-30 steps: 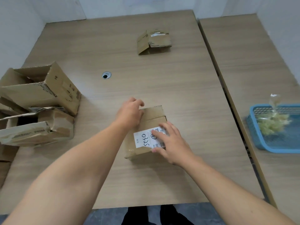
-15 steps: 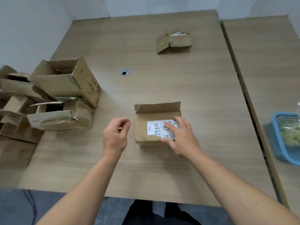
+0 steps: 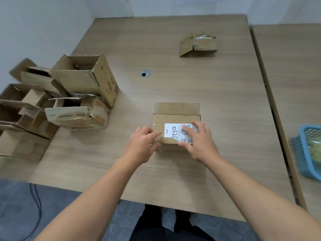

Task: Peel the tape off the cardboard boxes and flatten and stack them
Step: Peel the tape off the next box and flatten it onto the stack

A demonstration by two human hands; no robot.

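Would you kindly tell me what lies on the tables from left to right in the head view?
pile of opened boxes → cable hole → labelled box → blue basket

- Smooth, matt wood-grain laminate on the table (image 3: 173, 80).
- Plain brown corrugated cardboard for the box (image 3: 175, 117), matt, with a glossy strip of clear tape (image 3: 157, 132).
- Smooth white paper label (image 3: 173, 132).
- Creased, torn cardboard in the pile of boxes (image 3: 78, 115).
- Blue plastic mesh basket (image 3: 307, 153).
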